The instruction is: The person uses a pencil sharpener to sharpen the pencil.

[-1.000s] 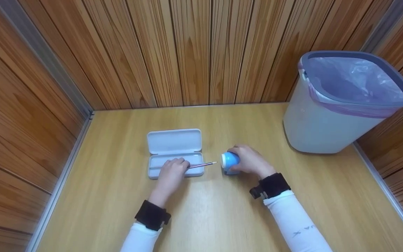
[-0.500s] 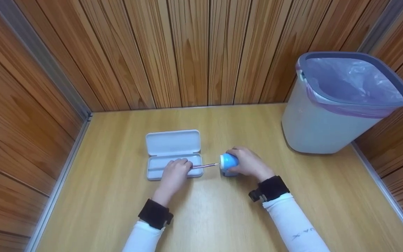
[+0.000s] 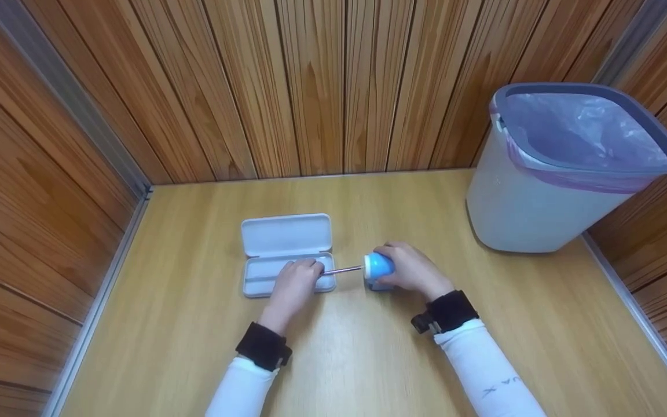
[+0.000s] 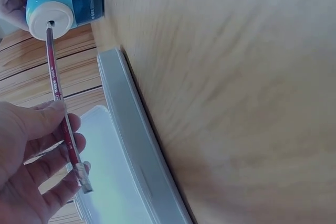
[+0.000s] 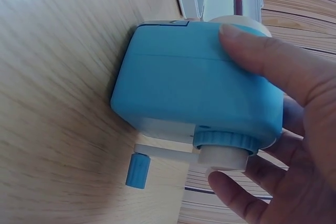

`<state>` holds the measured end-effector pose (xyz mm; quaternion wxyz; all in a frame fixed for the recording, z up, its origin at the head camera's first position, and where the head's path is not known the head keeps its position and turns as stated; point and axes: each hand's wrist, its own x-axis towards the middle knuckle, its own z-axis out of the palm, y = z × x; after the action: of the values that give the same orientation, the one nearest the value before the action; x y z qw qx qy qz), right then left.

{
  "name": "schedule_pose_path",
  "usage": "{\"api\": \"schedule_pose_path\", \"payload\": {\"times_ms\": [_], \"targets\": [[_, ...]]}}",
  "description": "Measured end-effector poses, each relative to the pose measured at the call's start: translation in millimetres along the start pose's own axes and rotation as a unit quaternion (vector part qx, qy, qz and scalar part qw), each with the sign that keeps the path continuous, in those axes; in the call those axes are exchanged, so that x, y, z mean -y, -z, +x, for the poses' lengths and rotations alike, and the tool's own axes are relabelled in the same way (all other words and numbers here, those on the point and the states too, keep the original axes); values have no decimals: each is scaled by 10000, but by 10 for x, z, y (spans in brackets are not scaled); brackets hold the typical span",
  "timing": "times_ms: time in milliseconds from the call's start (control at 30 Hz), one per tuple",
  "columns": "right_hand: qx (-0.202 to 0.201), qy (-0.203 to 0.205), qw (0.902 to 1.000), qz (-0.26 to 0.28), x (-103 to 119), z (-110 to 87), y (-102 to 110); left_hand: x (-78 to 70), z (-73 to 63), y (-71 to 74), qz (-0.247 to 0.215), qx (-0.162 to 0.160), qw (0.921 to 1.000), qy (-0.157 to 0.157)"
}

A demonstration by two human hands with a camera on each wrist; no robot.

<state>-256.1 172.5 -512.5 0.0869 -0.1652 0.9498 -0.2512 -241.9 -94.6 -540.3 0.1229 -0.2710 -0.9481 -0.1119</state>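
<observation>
My left hand [image 3: 297, 284] pinches a dark red striped pencil [image 4: 54, 74] between thumb and fingers, its metal-capped end pointing back toward the palm. The pencil's front end is in the hole of a blue hand-crank pencil sharpener [image 5: 189, 77] with a round white front. Around the sharpener's body curls my right hand [image 3: 411, 269], thumb on one side and fingers on the other. A blue-knobbed crank [image 5: 138, 170] sticks out at the sharpener's back. Beneath my left hand lies an open white pencil case [image 3: 287, 234], its lid tipped back.
A white trash bin [image 3: 536, 202] with a grey rim and a plastic liner stands at the back right of the wooden table [image 3: 356, 359]. Wood-panelled walls [image 3: 316, 87] enclose the table at the back and sides.
My left hand has moved right with the pencil, and the pencil's tip has gone from short of the sharpener into its hole. The right hand holds the sharpener in nearly the same place.
</observation>
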Motion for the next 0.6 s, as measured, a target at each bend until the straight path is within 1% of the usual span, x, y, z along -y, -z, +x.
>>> {"api": "schedule_pose_path", "payload": {"times_ms": [167,367,467,600], "targets": [[27,-11,9999,-126,19,-7,-1,-43,60,-14,44,155,9998,-120],[38,113,9997,-229,28,-8,-3,-90,112,-11,215,343,9991,-156],[14,140,9996,-262,34,-2,-9,-99,125,-13,285,274,9990,-224],[-24,128,9995,-302,37,1,-24,-99,126,-35,410,-7,9984,-398]]}}
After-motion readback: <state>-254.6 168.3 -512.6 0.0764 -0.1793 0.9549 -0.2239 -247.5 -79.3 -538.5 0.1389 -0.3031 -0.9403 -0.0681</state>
